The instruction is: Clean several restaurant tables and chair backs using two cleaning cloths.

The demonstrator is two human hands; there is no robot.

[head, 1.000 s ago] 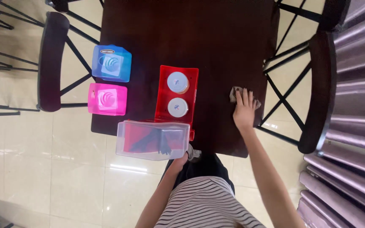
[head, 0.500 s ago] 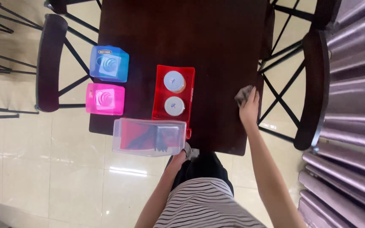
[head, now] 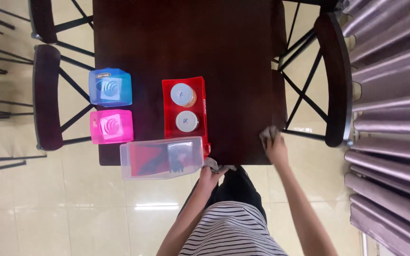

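Observation:
My left hand (head: 210, 174) grips the near end of a clear plastic box (head: 161, 158) that juts over the front edge of a dark wooden table (head: 224, 57). My right hand (head: 275, 148) presses a grey cloth (head: 267, 134) against the table's near right corner. A red tray (head: 204, 102) holding two round white-lidded jars (head: 183, 95) sits just behind the clear box. Left of it are a blue box (head: 110, 87) and a pink box (head: 111, 126), both overhanging the table's left edge.
A dark chair (head: 332, 76) stands at the table's right side, another chair (head: 46, 95) at its left. Grey curtains (head: 395, 114) hang at the far right. The floor is pale tile.
My right hand has slid the cloth along the table to the near right corner. The view has shifted; my left hand still holds the clear box.

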